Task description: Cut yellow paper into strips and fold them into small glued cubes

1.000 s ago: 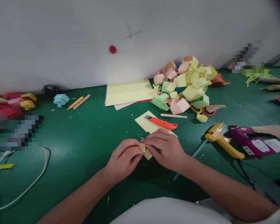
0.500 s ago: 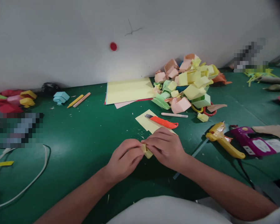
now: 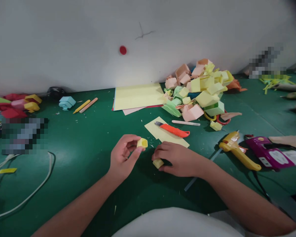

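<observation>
Between the thumb and fingers of my left hand [image 3: 124, 156] is a small yellow paper box [image 3: 142, 143], its hollow side facing right. My right hand [image 3: 179, 159] pinches a second small yellow paper piece [image 3: 158, 163], partly covered by the fingers. The two pieces are apart, a short gap between them. Just beyond my right hand lies a pale yellow paper sheet [image 3: 151, 126] with an orange utility knife [image 3: 175, 130] resting on it, blade pointing left. A pale pen [image 3: 185, 123] lies behind the knife.
A heap of folded paper pieces [image 3: 199, 89] stands by the wall, scissors [image 3: 223, 119] at its edge. On the right are a yellow glue gun [image 3: 239, 151] and a purple box [image 3: 268, 153]. Stacked sheets [image 3: 138, 95], two pens [image 3: 85, 106] and a white cable [image 3: 45, 184] lie further left.
My hands were together around yellow paper; now they have parted. The left hand has lifted a small box up and left, and the right holds another piece. The camera view shifted slightly.
</observation>
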### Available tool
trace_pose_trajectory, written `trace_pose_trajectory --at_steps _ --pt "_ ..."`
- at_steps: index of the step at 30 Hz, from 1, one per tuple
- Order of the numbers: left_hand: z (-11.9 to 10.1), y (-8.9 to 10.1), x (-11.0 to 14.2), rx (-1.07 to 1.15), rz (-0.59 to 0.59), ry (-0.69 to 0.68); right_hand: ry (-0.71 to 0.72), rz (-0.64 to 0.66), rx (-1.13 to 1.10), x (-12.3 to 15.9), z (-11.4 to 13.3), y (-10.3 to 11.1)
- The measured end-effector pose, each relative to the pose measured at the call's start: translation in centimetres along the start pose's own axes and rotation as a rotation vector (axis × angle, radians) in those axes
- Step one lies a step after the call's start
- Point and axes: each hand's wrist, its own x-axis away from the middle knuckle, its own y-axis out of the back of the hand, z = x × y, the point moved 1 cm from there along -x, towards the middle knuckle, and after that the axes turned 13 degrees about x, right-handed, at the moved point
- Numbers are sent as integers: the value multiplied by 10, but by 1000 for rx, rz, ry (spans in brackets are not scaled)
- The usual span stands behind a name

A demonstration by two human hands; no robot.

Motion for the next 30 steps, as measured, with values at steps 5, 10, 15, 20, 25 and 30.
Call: trace_pose_trajectory --at_steps 5,10,15,20,25,30 --pt "-4 -1 1 -22 29 -19 -106 -195 -190 -2 -2 7" --pt "-9 -5 6 -202 109 -96 -159 -374 -336 -4 -2 11" --pt "-13 -8 6 -255 127 -118 -212 -407 -525 -6 1 2" --pt "-11 -8 5 -106 80 -61 -301 -409 -958 -9 -4 -7" --pt "-11 -12 6 -89 82 -40 -288 -384 -1184 -13 -3 -15" --pt "-17 -14 6 -170 89 -80 -312 -346 -1239 -16 1 -19"
